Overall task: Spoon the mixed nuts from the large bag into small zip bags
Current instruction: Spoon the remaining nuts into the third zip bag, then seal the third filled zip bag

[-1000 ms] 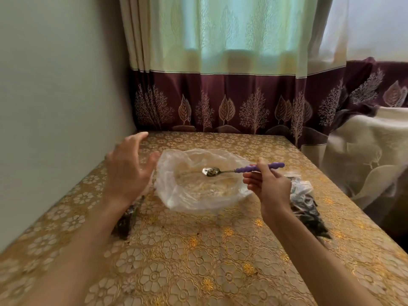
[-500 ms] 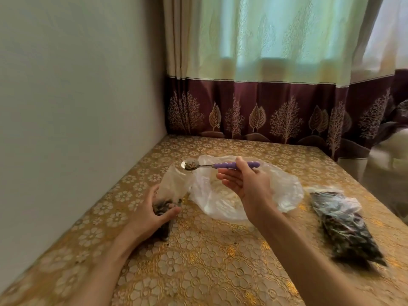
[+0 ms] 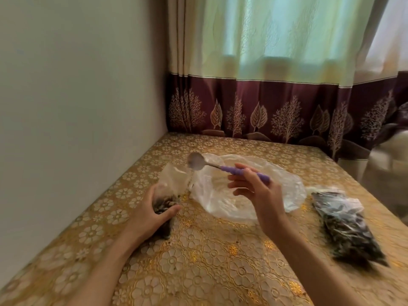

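Spoon tipped over the small zip bag, large bag almost spent.

Head view: the left hand (image 3: 154, 212) has its grip closed round the lower part of the small zip bag (image 3: 170, 188), which stands on the table (image 3: 220, 261) with dark nuts settled in its bottom and its limp clear mouth gaping upward. The right hand (image 3: 260, 191) pinches the purple handle of the spoon (image 3: 223, 167); the bowl hangs tilted just above that mouth, blurred, so its load cannot be told. Behind lies the large bag (image 3: 247, 195), thin, crumpled film that looks nearly empty. A filled bag (image 3: 344, 226) rests well apart to the right. The film is likely light, soft and slippery, so holding the small bag low, around the nuts, should steady it best while the mouth stays free.
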A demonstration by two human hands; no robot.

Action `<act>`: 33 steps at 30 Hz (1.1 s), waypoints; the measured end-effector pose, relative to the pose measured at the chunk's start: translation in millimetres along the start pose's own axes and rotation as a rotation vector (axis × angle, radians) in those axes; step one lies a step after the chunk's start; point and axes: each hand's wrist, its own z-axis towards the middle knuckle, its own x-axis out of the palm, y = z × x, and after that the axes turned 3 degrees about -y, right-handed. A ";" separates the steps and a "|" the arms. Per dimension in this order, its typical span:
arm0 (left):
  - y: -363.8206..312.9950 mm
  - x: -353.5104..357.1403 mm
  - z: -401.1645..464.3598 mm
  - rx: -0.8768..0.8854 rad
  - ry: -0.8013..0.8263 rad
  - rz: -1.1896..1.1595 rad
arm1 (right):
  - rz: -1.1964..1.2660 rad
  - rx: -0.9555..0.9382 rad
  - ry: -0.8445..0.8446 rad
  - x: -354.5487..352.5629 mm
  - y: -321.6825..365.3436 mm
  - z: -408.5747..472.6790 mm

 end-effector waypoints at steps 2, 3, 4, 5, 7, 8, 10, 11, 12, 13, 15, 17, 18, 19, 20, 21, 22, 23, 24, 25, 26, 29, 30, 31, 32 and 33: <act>-3.2 -0.3 -4.2 0.011 -0.054 -0.064 | 0.027 0.062 -0.139 -22.3 -0.1 -0.6; -4.2 0.0 -5.4 0.009 -0.071 -0.082 | 0.030 0.091 -0.207 -34.1 -1.2 -2.6; -5.0 0.9 -6.6 0.008 -0.077 -0.088 | 0.032 0.119 -0.267 -45.0 -3.0 -5.8; -5.9 2.2 -7.7 0.006 -0.072 -0.088 | 0.029 0.144 -0.316 -54.8 -5.4 -10.3; -8.8 6.4 -9.5 -0.007 -0.037 -0.098 | 0.008 0.182 -0.374 -69.7 -11.4 -19.6; -11.5 9.0 -10.5 -0.013 -0.012 -0.111 | -0.011 0.198 -0.383 -74.8 -14.5 -23.1; -19.0 15.8 -14.1 -0.021 0.030 -0.161 | -0.063 0.219 -0.366 -81.2 -22.0 -26.0; -24.4 21.0 -15.7 -0.024 0.044 -0.184 | -0.082 0.229 -0.362 -83.6 -25.3 -25.8; -29.4 24.1 -17.9 -0.028 0.050 -0.204 | -0.091 0.247 -0.363 -83.1 -28.9 -24.0; -34.5 27.3 -20.1 -0.035 0.057 -0.221 | -0.085 0.270 -0.370 -82.5 -32.3 -21.4; -45.4 38.2 -23.1 -0.063 0.105 -0.295 | -0.064 0.316 -0.395 -83.5 -38.5 -13.2; -55.1 52.4 -25.9 -0.102 0.169 -0.355 | -0.181 0.304 -0.420 -84.5 -46.0 -4.9; -60.8 60.4 -27.3 -0.113 0.195 -0.345 | -0.337 0.259 -0.425 -85.5 -50.2 -1.3; -66.2 68.7 -28.0 -0.116 0.208 -0.314 | -0.521 0.190 -0.420 -85.4 -53.0 0.5; -71.3 76.8 -27.4 -0.110 0.208 -0.270 | -0.673 0.112 -0.414 -85.0 -54.4 0.7; -76.0 83.8 -26.0 -0.102 0.203 -0.234 | -0.765 0.047 -0.397 -85.4 -55.5 0.6; -80.1 89.9 -24.1 -0.098 0.194 -0.223 | -0.816 0.013 -0.365 -86.6 -56.2 0.7; -83.7 95.3 -21.3 -0.100 0.186 -0.234 | -0.853 0.005 -0.324 -88.2 -57.0 0.6; -85.2 99.9 -18.4 -0.104 0.177 -0.252 | -0.911 0.013 -0.284 -89.6 -58.0 0.2; -86.3 102.8 -16.5 -0.103 0.166 -0.262 | -0.997 0.011 -0.265 -91.1 -58.3 -1.0; -86.6 104.2 -14.4 -0.096 0.165 -0.261 | -1.078 -0.021 -0.273 -91.6 -56.6 -2.0; -81.6 100.2 -10.6 -0.081 0.297 -0.276 | -0.985 -0.199 -0.274 -86.8 -44.3 -5.5; -78.9 96.3 -9.8 -0.084 0.373 -0.303 | -0.865 -0.186 -0.182 -85.2 -41.3 -7.5; -76.0 90.9 -8.1 -0.083 0.452 -0.332 | -0.760 -0.133 -0.050 -83.6 -39.1 -9.8; -74.0 84.7 -5.5 -0.077 0.529 -0.350 | -0.713 -0.078 0.083 -81.9 -37.7 -11.8; -72.4 78.5 -3.7 -0.061 0.608 -0.345 | -0.730 -0.037 0.192 -80.7 -38.0 -14.2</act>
